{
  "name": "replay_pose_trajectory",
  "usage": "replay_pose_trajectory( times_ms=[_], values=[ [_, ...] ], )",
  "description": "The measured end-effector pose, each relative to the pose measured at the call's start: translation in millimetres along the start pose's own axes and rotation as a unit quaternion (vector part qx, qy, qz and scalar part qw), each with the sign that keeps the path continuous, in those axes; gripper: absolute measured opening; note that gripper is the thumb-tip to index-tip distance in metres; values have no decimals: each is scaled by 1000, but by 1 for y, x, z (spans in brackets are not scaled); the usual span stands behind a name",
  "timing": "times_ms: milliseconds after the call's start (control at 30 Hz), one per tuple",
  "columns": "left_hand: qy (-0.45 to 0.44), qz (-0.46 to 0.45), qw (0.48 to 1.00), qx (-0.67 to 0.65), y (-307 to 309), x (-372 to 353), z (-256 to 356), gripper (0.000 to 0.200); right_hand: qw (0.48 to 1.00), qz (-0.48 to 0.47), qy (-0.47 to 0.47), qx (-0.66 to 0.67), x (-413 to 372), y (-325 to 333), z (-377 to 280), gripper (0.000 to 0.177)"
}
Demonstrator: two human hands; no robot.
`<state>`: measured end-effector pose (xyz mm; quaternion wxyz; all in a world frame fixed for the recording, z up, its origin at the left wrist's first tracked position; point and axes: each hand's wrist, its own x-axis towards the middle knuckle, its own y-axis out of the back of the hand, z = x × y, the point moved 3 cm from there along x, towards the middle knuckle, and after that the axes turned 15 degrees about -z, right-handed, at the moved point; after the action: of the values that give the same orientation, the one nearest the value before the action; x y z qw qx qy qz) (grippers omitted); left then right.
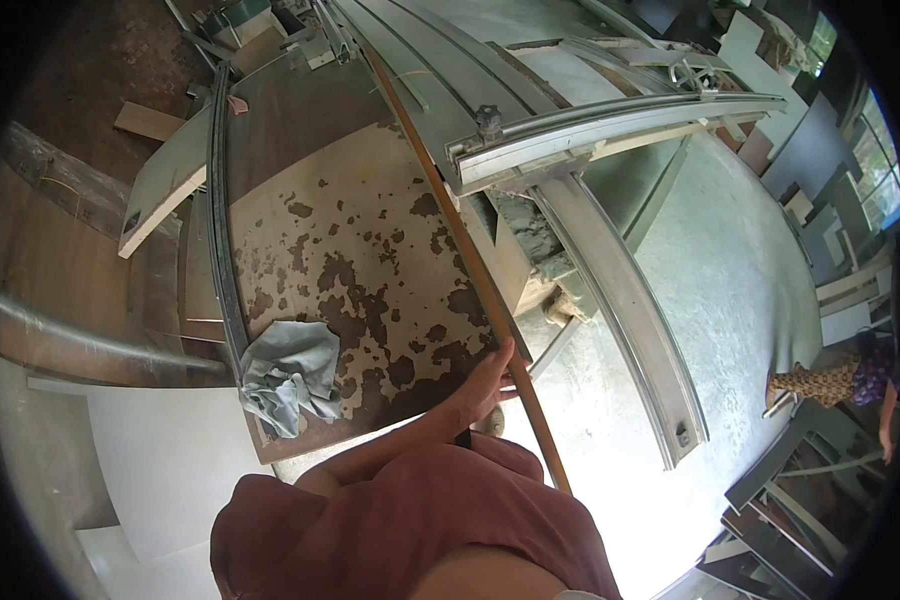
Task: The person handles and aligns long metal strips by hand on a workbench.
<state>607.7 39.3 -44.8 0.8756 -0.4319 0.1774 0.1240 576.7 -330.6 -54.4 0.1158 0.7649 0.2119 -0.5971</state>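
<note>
My left hand grips a long, thin brown wooden strip near its close end, with fingers at both sides of it. The strip runs away from me along the right edge of a worn saw table, whose surface is patched with dark stains. A crumpled grey cloth lies at the table's near left corner, left of my forearm. My right hand does not show.
Right of the strip, an aluminium fence crosses the machine, and a metal support arm reaches out over the floor. A black rail edges the table's left side. Boards lean at the right, near another person's arm.
</note>
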Motion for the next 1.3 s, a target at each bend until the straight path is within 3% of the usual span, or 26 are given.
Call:
replay_pose_trajectory(
  times_ms=[133,233,267,300,333,400,500,567,633,733,833,967,1300],
  values=[
    [0,5,1000,26,14,5,10,70,999,26,-14,20,-21,-28,-22,39],
    [-2,-14,1000,26,21,11,22,72,997,-18,61,-33,-22,-33,-24,38],
    [2,-7,1000,28,23,12,25,72,965,4,127,-229,-39,-43,-41,40],
    [5,1,1000,29,25,12,26,73,890,26,187,-416,-52,-53,-52,41],
    [4,-1,1000,28,25,10,26,73,889,28,187,-417,-47,-51,-49,41],
    [1,-15,999,34,23,6,25,74,991,-6,13,-133,-36,-45,-33,45],
    [34,-46,998,37,16,-5,2,81,983,34,26,-181,-69,-50,-29,45],
    [64,-66,995,25,9,-12,-23,88,989,48,9,-137,-49,-14,9,44],
    [163,-47,986,2,3,-18,-51,93,994,61,-10,-93,-25,38,59,43],
    [214,-123,969,-11,-18,-30,-58,91,992,74,-18,-102,-27,52,69,38],
    [224,-181,957,-11,-40,-44,-43,91,991,84,-16,-105,-33,53,70,33],
    [207,-188,960,-25,-46,-48,-38,83,990,94,-13,-108,-40,60,76,27],
    [214,-134,965,-69,-31,-50,-68,82,992,91,31,-78,-63,107,131,14]
  ],
)
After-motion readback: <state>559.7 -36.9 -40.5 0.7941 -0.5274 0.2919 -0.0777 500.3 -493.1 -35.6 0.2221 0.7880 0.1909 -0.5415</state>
